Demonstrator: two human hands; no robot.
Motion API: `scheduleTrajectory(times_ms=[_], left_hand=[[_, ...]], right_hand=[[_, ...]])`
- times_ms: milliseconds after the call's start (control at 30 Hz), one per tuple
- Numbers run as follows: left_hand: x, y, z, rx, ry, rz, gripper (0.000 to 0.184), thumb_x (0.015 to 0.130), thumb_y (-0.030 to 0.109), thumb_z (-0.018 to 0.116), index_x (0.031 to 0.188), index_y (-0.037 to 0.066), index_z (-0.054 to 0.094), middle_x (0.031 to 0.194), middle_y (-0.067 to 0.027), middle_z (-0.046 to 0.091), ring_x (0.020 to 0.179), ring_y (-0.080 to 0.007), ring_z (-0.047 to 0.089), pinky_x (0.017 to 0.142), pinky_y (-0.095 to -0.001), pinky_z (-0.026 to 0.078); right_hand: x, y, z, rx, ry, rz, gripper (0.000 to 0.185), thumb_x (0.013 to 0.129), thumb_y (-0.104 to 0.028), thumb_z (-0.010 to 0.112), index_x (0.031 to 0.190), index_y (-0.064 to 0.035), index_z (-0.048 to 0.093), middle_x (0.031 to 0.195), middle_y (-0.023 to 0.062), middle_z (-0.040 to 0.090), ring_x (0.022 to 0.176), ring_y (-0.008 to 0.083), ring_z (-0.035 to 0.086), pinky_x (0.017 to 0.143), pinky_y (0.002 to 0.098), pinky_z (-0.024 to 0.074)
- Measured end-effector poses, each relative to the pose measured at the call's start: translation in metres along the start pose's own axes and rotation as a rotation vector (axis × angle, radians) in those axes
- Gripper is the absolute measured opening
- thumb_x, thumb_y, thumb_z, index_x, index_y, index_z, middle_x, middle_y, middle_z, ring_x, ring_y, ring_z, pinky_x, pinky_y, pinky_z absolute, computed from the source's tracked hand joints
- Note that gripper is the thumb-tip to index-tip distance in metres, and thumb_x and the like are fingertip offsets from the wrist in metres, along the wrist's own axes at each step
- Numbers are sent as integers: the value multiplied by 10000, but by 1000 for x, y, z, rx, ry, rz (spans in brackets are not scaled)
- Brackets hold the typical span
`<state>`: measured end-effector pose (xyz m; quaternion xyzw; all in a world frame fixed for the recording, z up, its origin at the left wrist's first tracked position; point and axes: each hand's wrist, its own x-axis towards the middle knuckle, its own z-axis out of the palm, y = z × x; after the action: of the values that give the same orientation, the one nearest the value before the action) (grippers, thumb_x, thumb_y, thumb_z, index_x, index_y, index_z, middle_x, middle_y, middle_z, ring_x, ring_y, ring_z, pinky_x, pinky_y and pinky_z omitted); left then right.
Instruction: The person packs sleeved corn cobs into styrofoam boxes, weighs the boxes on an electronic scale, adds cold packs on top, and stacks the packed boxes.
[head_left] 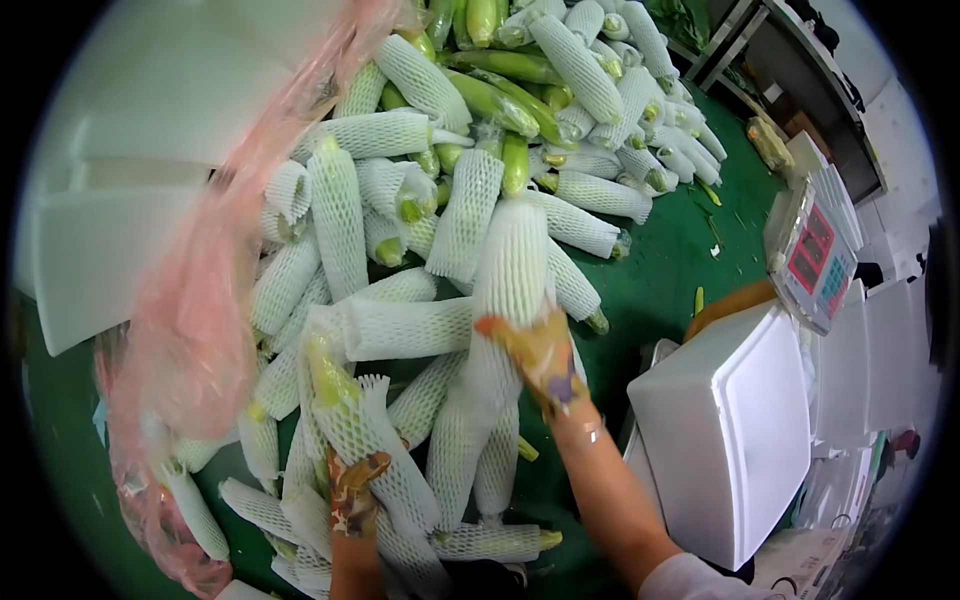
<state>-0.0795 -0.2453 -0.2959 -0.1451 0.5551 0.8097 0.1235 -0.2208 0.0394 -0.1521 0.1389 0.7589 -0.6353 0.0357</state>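
Green corn ears in white foam net sleeves (405,135) lie in a large heap on a green surface. My right hand (540,358), in a patterned glove, is closed around the lower part of an upright sleeved ear (512,265) near the middle. Lower left, my left hand (355,490), gloved too, is closed on a sleeved ear (375,440) whose pale green tip shows at its upper end. Part of the left hand's fingers is hidden by the sleeve. Beside it a sleeve (410,328) lies crosswise between the hands.
A pink plastic bag (195,330) hangs along the left. On the right stand a white foam box (715,430) and a scale display (812,255) with red panels. Unsleeved corn in clear wrap (500,100) lies at the top. A metal rack (820,80) stands at the upper right.
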Motion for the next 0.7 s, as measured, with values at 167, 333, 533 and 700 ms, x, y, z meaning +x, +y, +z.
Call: scheduleTrajectory(times_ms=[167,333,533,700], left_hand=[[11,79,31,180,40,136,376,883,223,593,1192,11,558,1123,-140,624,946,-225,622,809,-343,510],[101,168,91,535,-155,486,373,901,281,560,1202,61,576,1172,-123,606,1008,-213,595,876,-336,476],[203,179,171,858,-678,295,378,924,351,520,1214,122,597,1231,-101,585,1084,-199,562,957,-327,434],[213,134,203,1586,-1039,-93,339,959,322,483,1241,161,582,1270,-87,568,1181,-194,502,1023,-329,390]], right_hand=[[36,0,-5,249,-163,-184,374,850,-184,669,1131,35,559,982,121,650,861,202,641,738,315,526],[-23,56,-21,622,-169,-168,532,766,-371,763,1077,28,598,1057,149,616,986,253,601,878,396,487],[-115,71,-24,1018,-200,141,631,754,-451,759,1125,19,559,1235,195,541,1144,342,539,1028,498,416],[-117,134,-28,1070,-184,46,653,782,-427,743,1187,27,508,1240,198,536,1125,337,556,1022,497,428]])
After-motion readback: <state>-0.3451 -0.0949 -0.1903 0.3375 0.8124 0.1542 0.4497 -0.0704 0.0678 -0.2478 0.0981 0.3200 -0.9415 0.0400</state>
